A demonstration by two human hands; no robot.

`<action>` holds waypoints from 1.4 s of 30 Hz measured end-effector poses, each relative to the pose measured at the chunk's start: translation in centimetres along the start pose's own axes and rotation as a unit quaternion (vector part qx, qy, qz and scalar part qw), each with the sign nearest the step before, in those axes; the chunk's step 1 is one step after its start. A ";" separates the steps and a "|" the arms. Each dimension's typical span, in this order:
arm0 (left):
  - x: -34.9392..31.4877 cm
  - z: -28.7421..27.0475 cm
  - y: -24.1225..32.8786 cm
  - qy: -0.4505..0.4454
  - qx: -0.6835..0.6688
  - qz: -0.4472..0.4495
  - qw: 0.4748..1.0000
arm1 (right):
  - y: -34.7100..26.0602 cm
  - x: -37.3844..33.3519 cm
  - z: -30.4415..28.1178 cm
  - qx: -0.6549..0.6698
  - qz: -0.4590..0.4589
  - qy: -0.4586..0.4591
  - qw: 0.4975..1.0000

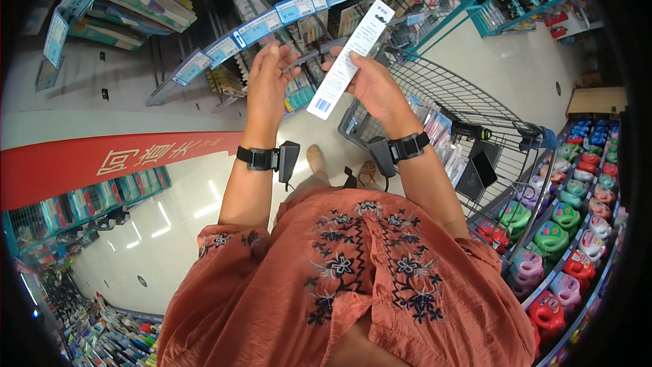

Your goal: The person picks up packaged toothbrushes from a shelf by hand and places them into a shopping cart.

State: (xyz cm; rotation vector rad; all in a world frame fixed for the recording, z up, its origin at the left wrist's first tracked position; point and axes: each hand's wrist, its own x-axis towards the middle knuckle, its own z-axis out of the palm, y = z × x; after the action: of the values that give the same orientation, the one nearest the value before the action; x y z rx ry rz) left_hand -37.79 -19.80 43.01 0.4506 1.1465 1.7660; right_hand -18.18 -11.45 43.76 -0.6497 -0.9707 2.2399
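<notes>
1. Currently, fingers of the right hand [377, 88] pinch a long white packet [367, 31].
2. Fingers of the left hand [269, 73] curl loosely, seemingly empty.
3. The packet tilts before the shelf rail [295, 11], near the cart [445, 76]; a loosened pinch could drop it.
</notes>
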 end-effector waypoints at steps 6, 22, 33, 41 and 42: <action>1.8 1.3 0.3 -0.001 -0.043 0.004 0.999 | 0.1 -0.1 0.0 -0.023 -0.001 0.003 1.000; 5.0 2.8 -1.3 -0.007 -0.107 -0.023 0.994 | 0.0 -0.9 0.0 -0.019 -0.005 0.020 1.000; 5.1 2.9 -1.4 -0.004 -0.111 -0.010 0.994 | 0.4 -0.6 -0.3 -0.004 0.015 0.016 1.000; 4.9 2.9 -1.4 -0.007 -0.101 -0.002 0.995 | 0.5 -0.6 -0.7 -0.006 0.018 0.013 1.000; 4.8 2.9 -1.4 0.002 -0.102 -0.006 0.995 | 0.4 -0.6 -0.6 -0.001 0.017 0.015 1.000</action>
State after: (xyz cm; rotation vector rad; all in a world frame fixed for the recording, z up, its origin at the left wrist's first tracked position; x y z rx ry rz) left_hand -37.35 -14.02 42.42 0.3173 0.9559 1.8519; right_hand -17.50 -11.81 43.26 -0.7051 -0.9534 2.2529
